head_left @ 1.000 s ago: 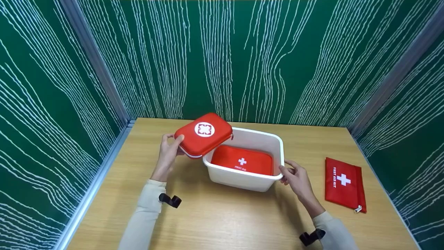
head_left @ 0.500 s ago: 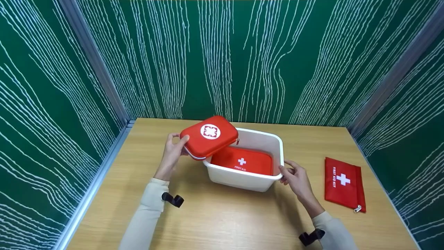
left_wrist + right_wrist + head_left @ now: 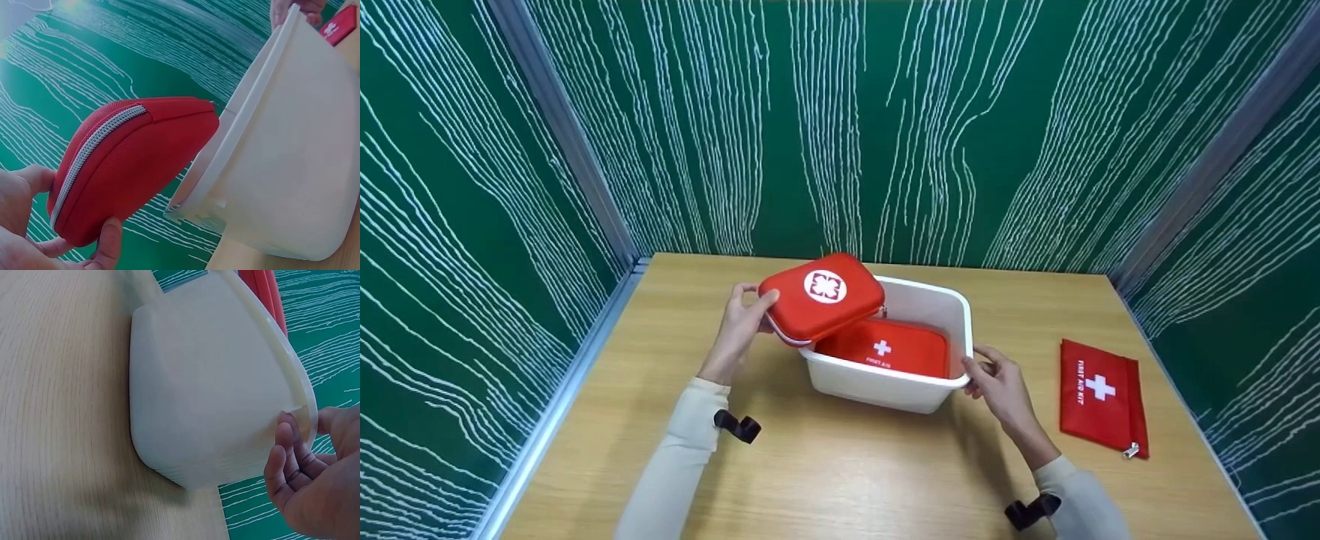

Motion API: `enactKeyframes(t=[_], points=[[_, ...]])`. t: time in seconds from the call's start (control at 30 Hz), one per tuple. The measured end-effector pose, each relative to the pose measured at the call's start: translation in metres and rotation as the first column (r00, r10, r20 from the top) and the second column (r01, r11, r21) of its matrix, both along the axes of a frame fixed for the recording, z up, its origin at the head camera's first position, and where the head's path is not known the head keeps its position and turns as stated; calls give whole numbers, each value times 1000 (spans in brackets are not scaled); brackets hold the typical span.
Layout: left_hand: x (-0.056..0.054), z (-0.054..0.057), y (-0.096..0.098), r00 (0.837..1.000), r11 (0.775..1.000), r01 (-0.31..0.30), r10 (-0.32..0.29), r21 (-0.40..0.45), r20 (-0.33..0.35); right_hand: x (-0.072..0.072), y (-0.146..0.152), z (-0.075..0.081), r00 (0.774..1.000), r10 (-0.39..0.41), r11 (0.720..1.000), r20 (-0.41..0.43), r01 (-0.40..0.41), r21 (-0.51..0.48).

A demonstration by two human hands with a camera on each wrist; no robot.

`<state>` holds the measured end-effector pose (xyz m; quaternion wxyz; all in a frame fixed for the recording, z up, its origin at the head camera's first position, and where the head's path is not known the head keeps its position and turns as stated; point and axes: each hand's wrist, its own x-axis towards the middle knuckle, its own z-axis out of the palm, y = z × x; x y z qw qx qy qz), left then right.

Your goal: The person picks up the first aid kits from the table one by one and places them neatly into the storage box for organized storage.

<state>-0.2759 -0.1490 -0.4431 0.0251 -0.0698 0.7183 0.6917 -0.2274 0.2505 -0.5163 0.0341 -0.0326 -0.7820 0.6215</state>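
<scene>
My left hand [image 3: 741, 330] grips the left end of a red hard-shell first aid case [image 3: 825, 289] with a round white emblem. The left wrist view shows the thumb and fingers around the case [image 3: 135, 163], beside its silver zipper. It hangs tilted over the left rim of a white plastic bin [image 3: 877, 390]. Inside lies a red first aid pouch [image 3: 911, 349] with a white cross, partly covered by the case in the head view. At the bin's right end, my right hand [image 3: 997, 386] pinches the rim; the right wrist view shows its fingers curled under that rim [image 3: 304, 391].
A flat red first aid kit pouch [image 3: 1099, 405] with a zipper lies on the wooden table [image 3: 840, 472], right of the right hand. Green panels with white wavy lines [image 3: 825, 135] enclose the table behind and at both sides.
My left hand has carried the red case to the right and slightly down, further over the bin. The right hand and the bin have stayed put.
</scene>
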Motion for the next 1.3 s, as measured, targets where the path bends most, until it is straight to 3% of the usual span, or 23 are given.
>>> enactKeyframes(t=[0.3, 0.53, 0.8, 1.3], points=[[-3, 2, 6, 1000, 1000, 15, -14, -13, 15, 2, -1, 5, 1000, 3, 1000, 10, -3, -13], [-4, 3, 11, 999, 999, 38, -38, -21, -15, 1, -1, 1, 1000, 0, 1000, -5, 0, -10], [-6, 4, 18, 998, 997, 69, -69, -43, 8, 1, 0, 0, 1000, -7, 1000, -13, 7, 3], [-10, 4, 30, 993, 988, 114, -112, -100, 24, 0, 0, 1, 999, -11, 1000, 33, 10, 19]])
